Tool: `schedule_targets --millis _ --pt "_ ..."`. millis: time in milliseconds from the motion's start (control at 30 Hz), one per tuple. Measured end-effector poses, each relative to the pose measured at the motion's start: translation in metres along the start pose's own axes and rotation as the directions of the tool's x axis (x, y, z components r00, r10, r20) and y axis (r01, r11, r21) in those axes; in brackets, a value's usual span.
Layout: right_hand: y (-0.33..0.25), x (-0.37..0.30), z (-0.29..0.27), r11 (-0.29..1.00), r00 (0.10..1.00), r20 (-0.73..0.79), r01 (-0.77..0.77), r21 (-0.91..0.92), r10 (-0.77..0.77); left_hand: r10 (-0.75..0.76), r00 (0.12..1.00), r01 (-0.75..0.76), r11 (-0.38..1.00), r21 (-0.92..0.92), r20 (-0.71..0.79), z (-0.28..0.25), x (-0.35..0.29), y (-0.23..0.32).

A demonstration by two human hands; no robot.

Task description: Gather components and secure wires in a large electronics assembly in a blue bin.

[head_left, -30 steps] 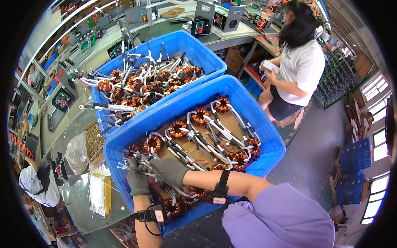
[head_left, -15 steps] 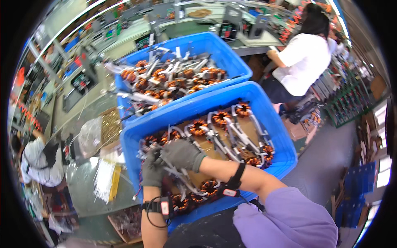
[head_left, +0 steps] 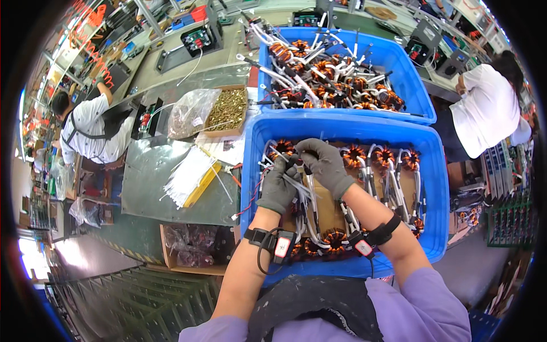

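Both my hands wear grey gloves and meet over the left part of the near blue bin (head_left: 347,121). My left hand (head_left: 278,187) is closed, with thin white strips (head_left: 305,189) that look like cable ties sticking out of it. Its fingertips are at the dark end of a lead. My right hand (head_left: 326,166) has its fingers bent into a pinch just beside them; what they pinch is hidden. A copper-wound ring coil (head_left: 281,148) lies right behind the fingers. More coils (head_left: 353,155) with white-sleeved leads lie in rows on cardboard (head_left: 326,206) in the bin.
Behind stands another blue bin (head_left: 416,74) heaped with coils. On the bench to the left are white cable ties (head_left: 185,178), a box of small brass-coloured parts (head_left: 227,111) and a clear plastic bag (head_left: 191,114). One person (head_left: 94,128) works at left, another (head_left: 487,108) at right.
The view has swung left, so bins and bench sit further right in it. My hands remain together at the bin's left side; the right fingers have drawn into a pinch beside the left hand.
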State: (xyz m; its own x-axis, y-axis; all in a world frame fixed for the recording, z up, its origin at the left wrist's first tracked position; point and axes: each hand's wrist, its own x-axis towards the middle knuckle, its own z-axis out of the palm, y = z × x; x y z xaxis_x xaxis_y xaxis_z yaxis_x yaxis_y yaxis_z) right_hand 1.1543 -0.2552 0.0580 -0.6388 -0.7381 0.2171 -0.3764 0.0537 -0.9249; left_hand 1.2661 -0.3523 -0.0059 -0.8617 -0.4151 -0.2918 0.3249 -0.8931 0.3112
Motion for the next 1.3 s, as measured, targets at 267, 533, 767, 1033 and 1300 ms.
schedule_targets --millis 267,533,767,1033,1300 --pt "-0.008 0.009 0.005 0.998 0.997 0.06 -0.058 -0.002 0.058 -0.172 0.981 0.171 0.985 -0.014 -0.088 0.006 -0.005 0.008" --pt "0.0 0.014 0.009 0.975 0.986 0.076 -0.161 0.15 0.151 0.007 0.996 -0.008 1.0 -0.007 -0.09 0.005 -0.002 -0.001" --pt "0.004 -0.003 0.011 0.995 0.995 -0.047 -0.091 -0.034 0.089 0.105 0.989 -0.097 0.993 0.072 -0.108 0.007 -0.003 -0.002" --pt "-0.006 -0.042 -0.001 0.932 0.997 -0.068 -0.004 -0.363 -0.022 0.113 0.974 -0.083 0.984 0.157 -0.195 0.008 -0.003 -0.005" --pt "-0.007 -0.074 -0.02 0.709 0.977 0.194 0.076 -0.701 0.088 0.126 0.973 -0.085 0.975 0.207 -0.193 0.008 -0.002 -0.006"
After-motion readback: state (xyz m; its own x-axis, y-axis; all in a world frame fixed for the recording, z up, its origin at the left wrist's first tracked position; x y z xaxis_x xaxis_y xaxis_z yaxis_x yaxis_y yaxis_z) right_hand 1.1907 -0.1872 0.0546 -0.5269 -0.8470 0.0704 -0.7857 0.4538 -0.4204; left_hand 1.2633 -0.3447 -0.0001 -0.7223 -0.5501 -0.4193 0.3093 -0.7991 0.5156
